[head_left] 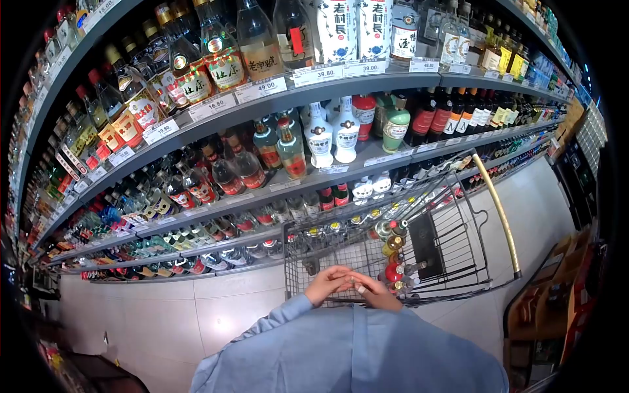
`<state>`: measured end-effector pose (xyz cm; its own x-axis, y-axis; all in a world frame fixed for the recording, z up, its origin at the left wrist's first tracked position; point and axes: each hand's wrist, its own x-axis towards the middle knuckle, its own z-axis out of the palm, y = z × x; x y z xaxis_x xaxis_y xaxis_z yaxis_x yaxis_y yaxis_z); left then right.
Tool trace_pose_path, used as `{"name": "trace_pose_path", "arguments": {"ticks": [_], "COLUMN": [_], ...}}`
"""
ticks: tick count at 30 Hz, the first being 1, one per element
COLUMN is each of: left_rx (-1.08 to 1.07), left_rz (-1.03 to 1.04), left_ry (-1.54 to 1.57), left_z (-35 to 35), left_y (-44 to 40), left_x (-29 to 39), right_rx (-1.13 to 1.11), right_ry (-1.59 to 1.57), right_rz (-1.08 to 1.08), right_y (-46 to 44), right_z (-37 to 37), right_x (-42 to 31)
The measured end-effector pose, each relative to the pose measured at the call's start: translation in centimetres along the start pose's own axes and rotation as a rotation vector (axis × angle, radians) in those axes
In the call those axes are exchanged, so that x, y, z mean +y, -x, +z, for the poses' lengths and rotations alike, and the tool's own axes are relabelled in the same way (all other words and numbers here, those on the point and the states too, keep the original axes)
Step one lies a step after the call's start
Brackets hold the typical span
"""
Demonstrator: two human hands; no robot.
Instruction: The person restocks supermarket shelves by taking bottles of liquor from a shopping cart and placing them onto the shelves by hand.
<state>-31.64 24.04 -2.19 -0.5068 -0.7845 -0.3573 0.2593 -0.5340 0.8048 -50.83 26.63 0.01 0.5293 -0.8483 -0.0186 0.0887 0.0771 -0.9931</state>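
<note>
My left hand (329, 285) and my right hand (376, 292) meet in front of my body, above the near side of a wire shopping cart (472, 219). Their fingers are curled and the fingertips touch, with nothing visible held between them. A small pale band, perhaps a ring, shows on a right finger. Just beyond the right hand, several bottles lie in the cart, among them a round red one (394, 272) and an amber one (393, 245). The cart's yellowish handle (498, 216) is to the right, touched by neither hand.
A long shelf (288, 187) curves across the view, with several tiers of liquor bottles and price tags (261, 88). White porcelain bottles (345, 131) stand mid-shelf; wine bottles (452, 111) are farther right. Pale floor tiles (164, 308) run below. Wooden display bins (544, 298) stand at right.
</note>
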Motion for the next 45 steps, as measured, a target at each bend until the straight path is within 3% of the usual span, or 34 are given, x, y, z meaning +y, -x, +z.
{"name": "trace_pose_path", "arguments": {"ticks": [9,16,31,37,40,43,45], "left_rx": [0.14,0.057,0.112,0.144,0.121,0.144,0.203], "left_rz": [-0.123,-0.104,-0.114,-0.035,-0.028,0.035,0.132], "left_ry": [0.092,0.149,0.167,0.205,0.205,0.11,-0.047], "left_z": [5.0,8.3,11.8,11.1,10.9,9.8,7.5], "left_y": [-0.3,-1.1,-0.5,0.7,1.3,0.8,-0.1], "left_x": [1.2,-0.4,-3.3,-4.5,-4.7,-4.0,-5.0], "right_rx": [-0.164,-0.207,-0.467,-0.596,-0.595,-0.456,-0.249], "right_ry": [0.037,0.378,0.444,0.238,0.177,0.03,0.426], "right_rz": [0.09,-0.103,0.014,0.112,0.172,0.17,0.019], "right_y": [2.1,4.3,6.6,5.9,5.3,4.9,4.9], "right_z": [-3.9,-7.0,-9.9,-9.2,-8.8,-8.4,-8.9], "right_x": [-3.0,-2.6,-5.8,-5.4,-3.5,-3.5,-3.1]}}
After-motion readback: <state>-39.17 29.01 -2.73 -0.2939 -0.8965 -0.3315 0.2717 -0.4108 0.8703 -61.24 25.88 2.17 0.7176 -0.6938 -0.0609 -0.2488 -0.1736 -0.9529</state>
